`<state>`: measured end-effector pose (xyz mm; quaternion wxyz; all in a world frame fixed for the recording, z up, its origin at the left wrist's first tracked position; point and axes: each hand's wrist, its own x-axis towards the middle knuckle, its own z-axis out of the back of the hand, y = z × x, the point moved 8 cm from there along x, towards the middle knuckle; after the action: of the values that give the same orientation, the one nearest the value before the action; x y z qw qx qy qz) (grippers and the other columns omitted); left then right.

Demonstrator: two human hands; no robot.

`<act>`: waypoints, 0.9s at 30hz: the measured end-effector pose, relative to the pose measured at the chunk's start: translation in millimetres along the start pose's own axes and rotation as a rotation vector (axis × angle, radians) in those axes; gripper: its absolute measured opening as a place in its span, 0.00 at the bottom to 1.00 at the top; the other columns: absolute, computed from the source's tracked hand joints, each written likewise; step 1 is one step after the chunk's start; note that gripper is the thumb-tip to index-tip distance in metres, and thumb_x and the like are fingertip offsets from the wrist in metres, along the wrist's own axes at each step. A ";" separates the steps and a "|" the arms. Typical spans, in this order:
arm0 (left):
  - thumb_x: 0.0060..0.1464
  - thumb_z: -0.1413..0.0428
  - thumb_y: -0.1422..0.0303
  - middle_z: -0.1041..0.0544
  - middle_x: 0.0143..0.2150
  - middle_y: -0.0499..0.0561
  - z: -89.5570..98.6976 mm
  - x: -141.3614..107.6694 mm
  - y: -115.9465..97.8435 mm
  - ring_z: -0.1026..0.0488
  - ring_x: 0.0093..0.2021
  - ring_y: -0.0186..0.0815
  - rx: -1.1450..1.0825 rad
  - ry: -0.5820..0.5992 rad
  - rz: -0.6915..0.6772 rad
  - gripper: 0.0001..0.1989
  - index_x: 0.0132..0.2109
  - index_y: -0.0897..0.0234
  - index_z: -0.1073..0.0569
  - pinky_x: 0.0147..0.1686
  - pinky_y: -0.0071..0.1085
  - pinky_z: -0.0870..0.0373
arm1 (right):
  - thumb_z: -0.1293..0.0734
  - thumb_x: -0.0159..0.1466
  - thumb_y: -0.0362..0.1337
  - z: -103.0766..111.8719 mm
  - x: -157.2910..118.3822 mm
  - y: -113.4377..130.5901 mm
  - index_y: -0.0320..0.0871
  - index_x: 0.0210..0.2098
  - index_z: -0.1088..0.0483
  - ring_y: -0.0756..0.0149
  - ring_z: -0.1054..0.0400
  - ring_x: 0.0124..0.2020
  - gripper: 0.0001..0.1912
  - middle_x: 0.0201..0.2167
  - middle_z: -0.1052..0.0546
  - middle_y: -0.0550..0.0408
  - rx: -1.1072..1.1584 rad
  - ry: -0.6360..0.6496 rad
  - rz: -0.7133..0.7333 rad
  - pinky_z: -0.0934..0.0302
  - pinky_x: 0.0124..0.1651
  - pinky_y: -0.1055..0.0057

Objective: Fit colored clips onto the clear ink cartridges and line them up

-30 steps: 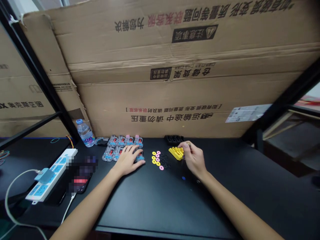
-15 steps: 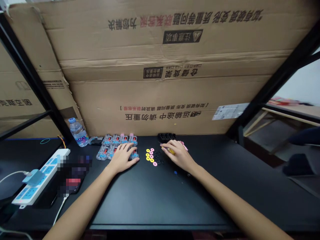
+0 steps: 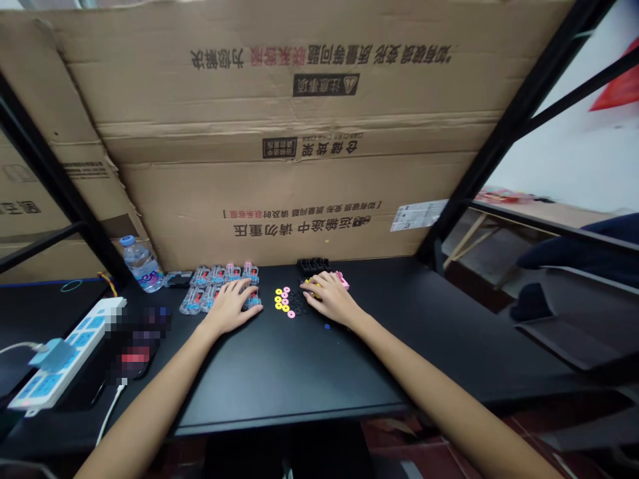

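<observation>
Right grip (image 3: 329, 299) sits curled, its fingers bent down over a chunky yellow plastic part (image 3: 312, 287) near the far edge of the matte black table (image 3: 284, 379), with a small pink plastic piece (image 3: 342, 280) showing just past the knuckles; whether the part is clamped or only covered cannot be told. Left grip (image 3: 229, 309) lies open and palm down, its fingertips touching a clear plastic packet with blue and red parts inside (image 3: 252, 299), the end one of the nearer row. A second row of matching clear packets (image 3: 214, 274) runs along the far edge behind it.

Between the grips, flat round yellow and pink washers (image 3: 281, 299) form a small cluster, with small black rubber rings (image 3: 298, 306) just beside them. A ribbed black plastic rack (image 3: 313, 265) stands at the far edge, and a tiny blue bead (image 3: 327, 326) lies near the right wrist.

Toward the left end of the table are a clear water bottle with a blue cap (image 3: 141, 265) and a white power strip with blue sockets (image 3: 64, 352). Flattened brown cardboard sheets (image 3: 249, 166), printed with upside-down Chinese characters, stand behind the far edge against a black metal frame (image 3: 519, 133).
</observation>
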<state>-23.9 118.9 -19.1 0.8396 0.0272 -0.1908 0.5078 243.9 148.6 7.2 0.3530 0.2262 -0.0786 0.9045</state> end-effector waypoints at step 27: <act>0.73 0.51 0.57 0.29 0.70 0.55 52.2 -54.6 -60.3 0.44 0.75 0.51 0.037 -0.180 0.072 0.19 0.64 0.55 0.27 0.72 0.53 0.48 | 0.42 0.74 0.35 15.9 -29.5 43.8 0.46 0.50 0.21 0.51 0.27 0.50 0.18 0.46 0.19 0.44 0.084 -0.198 -0.044 0.35 0.56 0.53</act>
<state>-9.6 31.3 19.1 0.7997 0.0813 -0.2567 0.5366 239.1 93.7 8.3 0.3534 0.3309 -0.0704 0.8721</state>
